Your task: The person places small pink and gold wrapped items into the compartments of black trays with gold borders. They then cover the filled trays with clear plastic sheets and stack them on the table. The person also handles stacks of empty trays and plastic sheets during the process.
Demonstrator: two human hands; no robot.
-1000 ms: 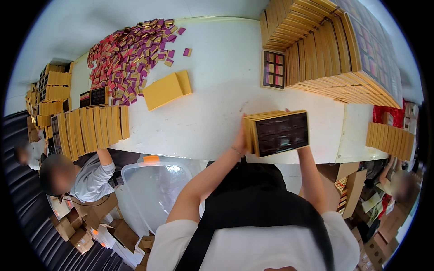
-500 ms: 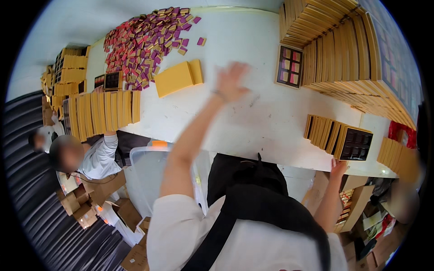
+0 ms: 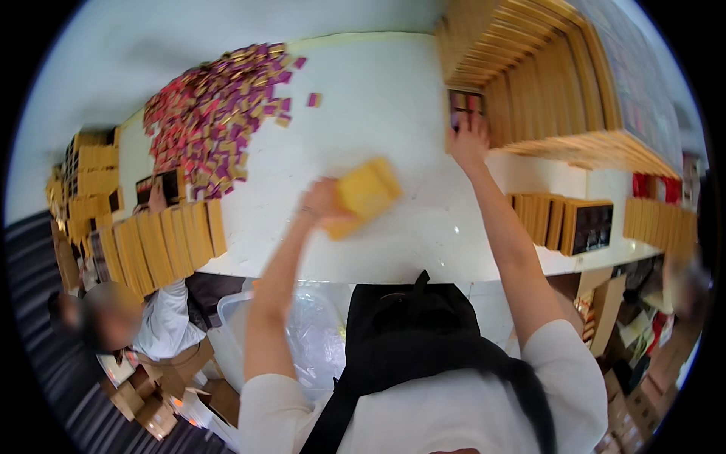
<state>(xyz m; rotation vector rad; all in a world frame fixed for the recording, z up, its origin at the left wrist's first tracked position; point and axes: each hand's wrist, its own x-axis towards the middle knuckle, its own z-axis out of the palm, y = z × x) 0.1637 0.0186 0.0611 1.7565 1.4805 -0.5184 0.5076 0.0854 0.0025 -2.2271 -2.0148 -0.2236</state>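
On the white table, my left hand (image 3: pixel 324 203) grips the near left end of yellow flat boxes (image 3: pixel 369 188), one overlapping the other; hand and boxes are smeared by motion. My right hand (image 3: pixel 470 142) reaches far forward, its fingers stretched over a box with a dark divided tray (image 3: pixel 456 98) holding pink and purple pieces. That box lies against the tall stack of yellow boxes (image 3: pixel 544 98), and my fingers hide part of it. A heap of small purple, red and gold wrapped pieces (image 3: pixel 219 113) spreads over the far left.
A shorter row of boxes (image 3: pixel 560 221) with a dark tray facing out stands near the right table edge. At left, a co-worker's hand (image 3: pixel 157 198) touches a dark tray behind another row of boxes (image 3: pixel 159 242). A clear plastic bin (image 3: pixel 310 333) sits below the table's front edge.
My left hand has come down onto the yellow boxes, which now lie nearer and farther right. My right hand has left the short row and reached forward to the filled box.
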